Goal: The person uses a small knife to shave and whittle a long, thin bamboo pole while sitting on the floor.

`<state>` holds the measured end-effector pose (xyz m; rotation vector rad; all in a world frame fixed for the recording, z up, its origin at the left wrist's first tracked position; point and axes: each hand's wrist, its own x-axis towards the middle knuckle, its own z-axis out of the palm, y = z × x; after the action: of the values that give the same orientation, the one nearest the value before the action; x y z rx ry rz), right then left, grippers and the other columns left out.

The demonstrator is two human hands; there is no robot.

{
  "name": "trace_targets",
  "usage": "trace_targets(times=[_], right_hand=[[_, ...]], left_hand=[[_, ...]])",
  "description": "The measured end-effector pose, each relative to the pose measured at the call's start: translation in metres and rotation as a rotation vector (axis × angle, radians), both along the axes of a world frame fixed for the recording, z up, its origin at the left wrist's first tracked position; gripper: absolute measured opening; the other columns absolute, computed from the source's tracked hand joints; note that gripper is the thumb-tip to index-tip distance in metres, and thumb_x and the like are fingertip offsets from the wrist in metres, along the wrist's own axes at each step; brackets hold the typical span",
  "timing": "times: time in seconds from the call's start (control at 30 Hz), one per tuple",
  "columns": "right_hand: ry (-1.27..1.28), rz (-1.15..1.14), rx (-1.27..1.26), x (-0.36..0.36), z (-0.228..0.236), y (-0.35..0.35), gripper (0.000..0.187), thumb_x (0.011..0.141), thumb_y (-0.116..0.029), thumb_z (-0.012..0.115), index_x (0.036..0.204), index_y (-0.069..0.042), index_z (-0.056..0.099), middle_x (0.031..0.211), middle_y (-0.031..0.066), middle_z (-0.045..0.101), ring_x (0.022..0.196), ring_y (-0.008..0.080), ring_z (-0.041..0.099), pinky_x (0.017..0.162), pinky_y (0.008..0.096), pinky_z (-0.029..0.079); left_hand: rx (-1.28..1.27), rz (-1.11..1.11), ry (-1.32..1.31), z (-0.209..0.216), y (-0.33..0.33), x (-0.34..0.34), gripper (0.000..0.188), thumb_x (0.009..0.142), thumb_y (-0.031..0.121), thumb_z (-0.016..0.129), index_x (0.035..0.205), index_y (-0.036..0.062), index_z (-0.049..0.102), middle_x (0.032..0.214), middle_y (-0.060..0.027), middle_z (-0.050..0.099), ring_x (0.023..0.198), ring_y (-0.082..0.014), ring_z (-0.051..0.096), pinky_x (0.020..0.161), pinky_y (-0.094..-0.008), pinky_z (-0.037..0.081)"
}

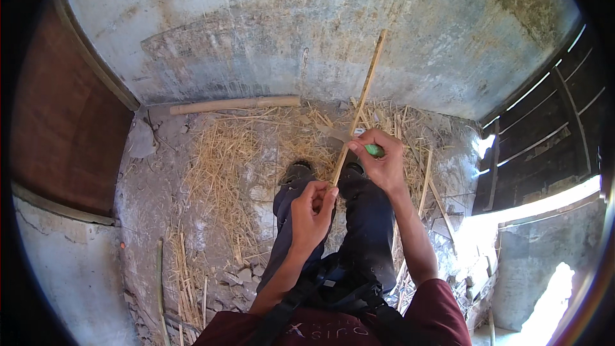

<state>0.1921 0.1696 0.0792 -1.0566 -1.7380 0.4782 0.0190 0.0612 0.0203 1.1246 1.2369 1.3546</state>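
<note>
My left hand [311,211] is closed on the lower end of a long, thin bamboo strip [369,80], pinching it in front of my knees. From there the strip slants up and to the right, its far end in front of the wall. Higher along it, my right hand [386,160] is closed around the green handle of a knife [374,150]. The knife's blade points left and crosses the strip close to my right thumb. My fingers partly cover the handle, and the exact contact of the blade's edge cannot be made out.
Pale shavings [221,157] cover much of the floor around my shoes [298,171]. A bamboo pole [235,105] lies along the foot of the stained wall [256,38]. Loose strips [426,182] lie at the right, and a green stick [161,288] at the lower left. Dark slatted boards [544,134] stand far right.
</note>
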Motion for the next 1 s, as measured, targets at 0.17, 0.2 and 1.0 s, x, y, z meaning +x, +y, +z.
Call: trace_targets(times=[0.17,0.2,1.0], right_hand=[[-0.076,0.091,0.019,0.0,-0.01,-0.026,0.015,0.086,-0.008,0.088,0.086,-0.001,0.074,0.079,0.0122,0.07,0.068,0.027,0.069,0.062,0.0365,0.051],[-0.074,0.105,0.025,-0.002,-0.012,-0.031,0.016,0.085,-0.008,0.088,0.086,-0.001,0.074,0.079,0.0123,0.07,0.068,0.0281,0.069,0.062,0.0367,0.051],[0.001,-0.012,0.173,0.003,0.002,0.041,0.018,0.086,-0.007,0.087,0.083,0.0,0.071,0.08,0.0137,0.071,0.071,0.0281,0.071,0.065,0.0368,0.053]], left_hand=[[-0.029,-0.011,0.0,0.002,0.0,-0.003,0.014,0.106,0.011,0.069,0.11,-0.0016,0.066,0.084,0.0026,0.065,0.071,-0.0009,0.054,0.062,-0.0205,0.043],[-0.027,-0.011,0.013,0.002,0.0,-0.005,0.014,0.107,0.012,0.069,0.11,-0.0016,0.066,0.084,0.0027,0.065,0.071,-0.0007,0.053,0.062,-0.0205,0.043],[-0.013,0.005,-0.055,-0.005,0.002,-0.011,0.013,0.107,0.011,0.068,0.11,-0.0017,0.068,0.08,0.0018,0.064,0.066,-0.0008,0.053,0.057,-0.0198,0.04]])
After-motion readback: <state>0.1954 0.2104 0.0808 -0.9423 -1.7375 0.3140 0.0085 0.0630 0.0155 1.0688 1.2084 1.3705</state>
